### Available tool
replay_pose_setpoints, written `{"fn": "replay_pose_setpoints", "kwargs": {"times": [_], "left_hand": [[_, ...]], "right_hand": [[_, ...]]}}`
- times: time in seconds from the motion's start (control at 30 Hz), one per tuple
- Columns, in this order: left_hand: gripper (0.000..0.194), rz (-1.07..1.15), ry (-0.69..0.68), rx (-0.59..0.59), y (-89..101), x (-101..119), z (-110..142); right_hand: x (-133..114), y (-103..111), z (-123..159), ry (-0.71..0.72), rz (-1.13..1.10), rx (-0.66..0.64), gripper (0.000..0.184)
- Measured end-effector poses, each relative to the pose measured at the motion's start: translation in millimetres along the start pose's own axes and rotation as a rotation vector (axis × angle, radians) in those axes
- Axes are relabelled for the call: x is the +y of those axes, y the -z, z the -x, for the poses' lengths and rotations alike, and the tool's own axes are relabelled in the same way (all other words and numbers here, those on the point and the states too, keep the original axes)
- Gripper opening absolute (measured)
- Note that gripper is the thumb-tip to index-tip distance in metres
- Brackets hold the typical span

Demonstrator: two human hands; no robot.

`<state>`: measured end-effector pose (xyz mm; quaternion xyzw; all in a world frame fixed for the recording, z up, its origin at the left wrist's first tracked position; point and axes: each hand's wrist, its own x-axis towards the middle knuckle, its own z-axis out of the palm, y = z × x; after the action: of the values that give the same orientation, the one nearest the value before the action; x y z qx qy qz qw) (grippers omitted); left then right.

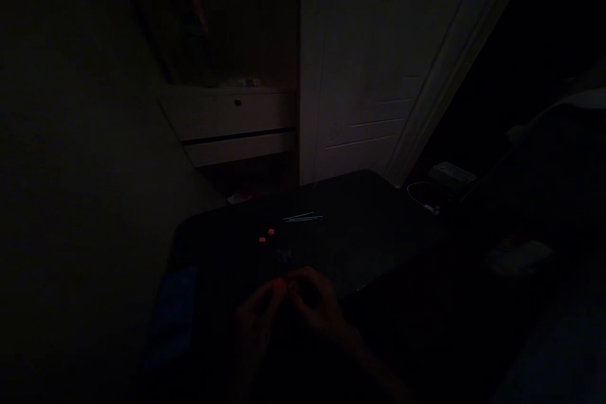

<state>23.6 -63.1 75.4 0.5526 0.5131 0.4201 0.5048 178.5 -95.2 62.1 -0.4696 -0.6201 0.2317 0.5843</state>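
Observation:
In the dim light, my left hand (258, 309) pinches a small red-orange piece (279, 285) between thumb and fingers over the near part of the dark table (369, 227). Right beside it, my right hand (317, 300) is closed in a pinch, its fingertips meeting at the piece's right side. Whether those fingertips hold something of their own is too dark to make out. Beyond my hands lie two small orange pieces (271, 231), several thin pale-blue sticks (303, 218) and a faint dark cluster of small parts (284, 256).
A blue flat sheet-like thing (173, 312) lies at the table's left side. Behind the table stand a drawer unit (237, 117) and a pale door (360, 76). On the right are a box (452, 173), a white cable (416, 186) and a blurred pale object (521, 257).

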Motion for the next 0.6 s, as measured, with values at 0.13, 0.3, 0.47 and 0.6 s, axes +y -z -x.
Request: {"fn": "replay_pose_setpoints", "kwargs": {"times": [0.13, 0.3, 0.47, 0.6], "left_hand": [[0.047, -0.007, 0.003, 0.015, 3.6, -5, -2], [0.043, -0.028, 0.003, 0.002, 6.5, -12, -2], [0.041, -0.014, 0.018, -0.033, 6.4, -12, -3], [0.045, 0.033, 0.038, -0.081, 6.4, -15, -2]], "right_hand": [[3, 0, -1, -0.022, -0.045, -0.037, 0.023], [7, 2, 1, -0.014, -0.058, -0.115, 0.030], [9, 3, 4, 0.040, 0.023, -0.126, 0.031], [10, 3, 6, 0.149, 0.103, -0.076, 0.033]]}}
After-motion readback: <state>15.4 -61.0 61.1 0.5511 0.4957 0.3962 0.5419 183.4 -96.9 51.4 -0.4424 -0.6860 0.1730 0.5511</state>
